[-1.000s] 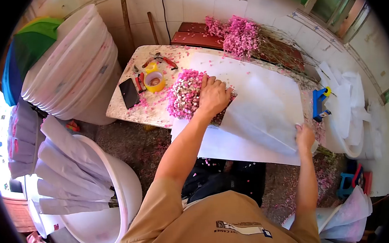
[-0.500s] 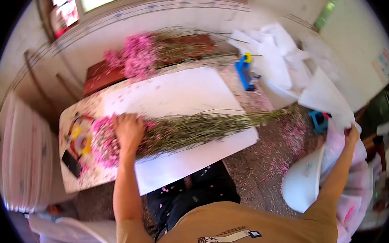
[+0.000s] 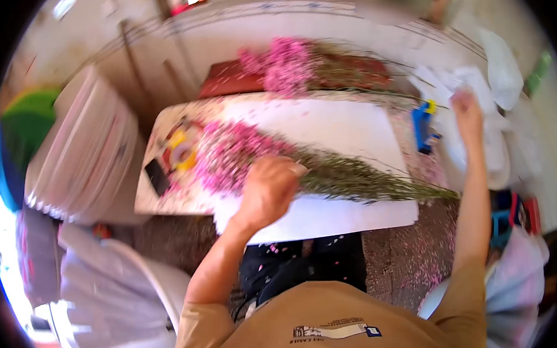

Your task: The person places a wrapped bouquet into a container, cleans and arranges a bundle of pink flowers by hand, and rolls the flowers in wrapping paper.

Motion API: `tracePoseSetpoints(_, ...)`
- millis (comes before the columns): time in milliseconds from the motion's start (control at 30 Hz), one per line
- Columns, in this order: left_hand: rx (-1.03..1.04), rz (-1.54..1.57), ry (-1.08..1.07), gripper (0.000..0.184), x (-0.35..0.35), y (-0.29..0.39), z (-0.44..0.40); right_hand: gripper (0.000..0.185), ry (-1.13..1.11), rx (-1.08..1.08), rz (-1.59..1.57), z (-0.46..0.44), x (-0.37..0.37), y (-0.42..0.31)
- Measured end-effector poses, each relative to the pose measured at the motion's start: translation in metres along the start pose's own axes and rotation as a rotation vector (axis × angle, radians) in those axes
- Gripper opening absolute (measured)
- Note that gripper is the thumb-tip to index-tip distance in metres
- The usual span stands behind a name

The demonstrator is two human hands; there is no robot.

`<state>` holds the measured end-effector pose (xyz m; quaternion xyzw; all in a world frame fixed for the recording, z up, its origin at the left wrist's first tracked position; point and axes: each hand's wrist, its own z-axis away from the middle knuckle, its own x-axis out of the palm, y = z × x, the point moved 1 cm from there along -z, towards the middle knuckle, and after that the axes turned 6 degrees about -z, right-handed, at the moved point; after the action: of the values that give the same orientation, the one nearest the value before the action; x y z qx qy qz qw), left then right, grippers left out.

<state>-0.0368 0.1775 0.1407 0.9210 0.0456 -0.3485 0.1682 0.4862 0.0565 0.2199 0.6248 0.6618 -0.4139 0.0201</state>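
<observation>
A long bunch of pink flowers (image 3: 233,154) lies across a white sheet (image 3: 346,125) on the table, blooms to the left, green stems to the right. My left hand (image 3: 270,190) is over the near side of the bunch, where blooms meet stems. Its fingers look curled but are blurred, and whether they grip the bunch is unclear. My right hand (image 3: 467,108) is raised at the right, in front of white wrapping material (image 3: 489,132). Motion smears its fingers, and I cannot make out anything in them. A separate white piece (image 3: 503,71) is beyond it, near the wall.
Yellow tape (image 3: 181,151) and a dark phone (image 3: 157,177) are at the table's left end. A blue tape dispenser (image 3: 423,127) stands at its right end. More pink flowers (image 3: 287,68) lie on the red surface behind. Stacked tubs (image 3: 89,150) stand left, wrapped bundles (image 3: 100,280) lower left.
The white wrapper that covered the stems has come away, exposing them. My right hand swung low to the right with it, then up without it visibly held. My left hand shifted toward the bunch's near side.
</observation>
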Motion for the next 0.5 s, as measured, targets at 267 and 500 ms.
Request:
tracePoseSetpoints(267,-0.368,-0.308,0.199,0.022,-0.057,-0.068,0.076,0.076,-0.674,-0.241,0.072,0.218,0.211,-0.15)
tracePoseSetpoints(500,-0.253,-0.418,0.094,0.022,-0.041,-0.067,0.042,0.069,-0.514,-0.298,-0.075,0.246,0.195,-0.148)
